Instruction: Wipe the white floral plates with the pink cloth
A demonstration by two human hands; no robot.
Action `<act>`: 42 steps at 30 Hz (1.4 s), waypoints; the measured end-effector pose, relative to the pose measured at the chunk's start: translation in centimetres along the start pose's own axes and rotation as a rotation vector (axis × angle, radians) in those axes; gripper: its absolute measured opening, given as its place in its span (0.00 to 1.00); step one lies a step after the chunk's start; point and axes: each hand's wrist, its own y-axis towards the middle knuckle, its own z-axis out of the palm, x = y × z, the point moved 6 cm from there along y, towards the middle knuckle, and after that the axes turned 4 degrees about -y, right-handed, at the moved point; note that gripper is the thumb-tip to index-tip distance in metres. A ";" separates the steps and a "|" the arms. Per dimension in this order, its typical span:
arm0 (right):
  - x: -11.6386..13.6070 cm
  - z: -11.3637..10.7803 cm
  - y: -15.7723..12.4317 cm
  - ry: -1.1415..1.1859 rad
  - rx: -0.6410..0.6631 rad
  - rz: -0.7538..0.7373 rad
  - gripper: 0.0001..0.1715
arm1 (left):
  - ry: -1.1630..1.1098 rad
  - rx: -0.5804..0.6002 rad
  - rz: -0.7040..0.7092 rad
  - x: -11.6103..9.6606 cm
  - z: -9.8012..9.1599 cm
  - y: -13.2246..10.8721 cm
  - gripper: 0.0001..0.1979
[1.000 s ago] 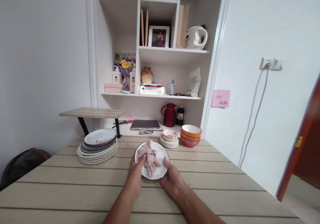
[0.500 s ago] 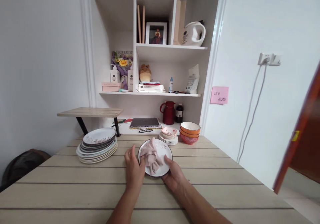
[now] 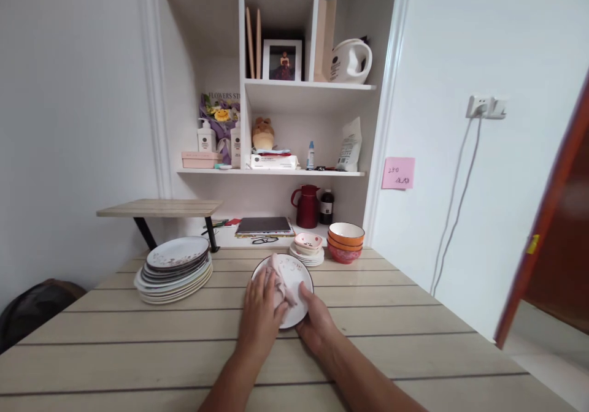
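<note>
1 plate [image 3: 298, 275] tilts twd cam, cloth [image 3: 282, 288] lengthwise far-l to near-r.

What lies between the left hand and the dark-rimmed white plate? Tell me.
In the head view, a crumpled pale-pink cloth lies there, on the plate and under the left hand.

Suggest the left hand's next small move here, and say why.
Probably slide the pink cloth toward the dark-rimmed white plate's bare right side: the left hand lies over the bunched cloth, while the right hand holds the plate by its edge.
</note>
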 end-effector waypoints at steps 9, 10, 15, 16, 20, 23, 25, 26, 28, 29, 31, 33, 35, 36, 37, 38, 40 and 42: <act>0.2 0.2 -0.1 -0.052 0.127 0.022 0.30 | -0.101 0.234 0.111 -2.1 -0.1 0.4 0.31; 0.3 0.2 -0.2 -0.078 0.128 0.021 0.30 | -0.095 0.265 0.143 -2.7 -0.2 0.5 0.32; -0.1 0.8 -1.0 -0.260 0.158 0.012 0.32 | 0.009 0.234 0.179 -3.6 -1.2 0.9 0.29; -0.3 1.0 -1.2 -0.286 0.176 0.007 0.32 | 0.043 0.197 0.159 -3.4 -1.5 1.0 0.28; -0.5 1.4 -1.5 -0.319 0.203 -0.016 0.33 | 0.189 0.037 0.027 -2.3 -2.9 1.2 0.23; -0.5 0.8 -1.1 -0.242 0.119 0.002 0.34 | 0.275 0.009 -0.077 -1.6 -3.6 1.3 0.20; -0.3 0.2 -0.6 -0.161 0.044 0.010 0.33 | 0.294 0.026 -0.104 -1.4 -3.6 1.3 0.18; -0.2 -0.1 -0.4 -0.114 0.017 0.006 0.33 | 0.287 0.040 -0.100 -1.5 -3.4 1.3 0.17; 0.3 -0.3 0.0 -0.017 -0.002 -0.017 0.31 | 0.248 0.074 -0.061 -1.8 -2.7 1.1 0.16; 0.6 -0.4 0.2 0.026 -0.001 -0.027 0.31 | 0.216 0.093 -0.029 -2.1 -2.2 0.9 0.15; 0.9 -0.4 0.3 0.080 0.014 -0.021 0.32 | 0.135 0.131 0.047 -2.7 -1.1 0.4 0.15; 1.0 -0.4 0.4 0.091 0.041 0.002 0.31 | 0.049 0.146 0.112 -3.2 -0.1 0.0 0.18; 0.9 -0.3 0.3 0.062 0.063 0.012 0.29 | 0.009 0.145 0.131 -3.3 0.5 -0.3 0.21; 0.8 -0.3 0.2 0.037 0.074 0.007 0.28 | 0.003 0.142 0.125 -3.1 0.6 -0.3 0.24; 0.7 -0.2 0.1 0.005 0.085 -0.002 0.27 | 0.002 0.141 0.114 -3.0 0.5 -0.2 0.26; 0.6 -0.1 0.0 -0.035 0.099 -0.010 0.27 | 0.007 0.140 0.100 -2.8 0.4 -0.1 0.27; 0.3 0.1 -0.2 -0.127 0.117 -0.020 0.29 | 0.037 0.132 0.061 -2.4 -0.1 0.2 0.27; 0.0 0.2 -0.4 -0.215 0.110 -0.015 0.32 | 0.088 0.101 0.009 -2.0 -0.9 0.6 0.26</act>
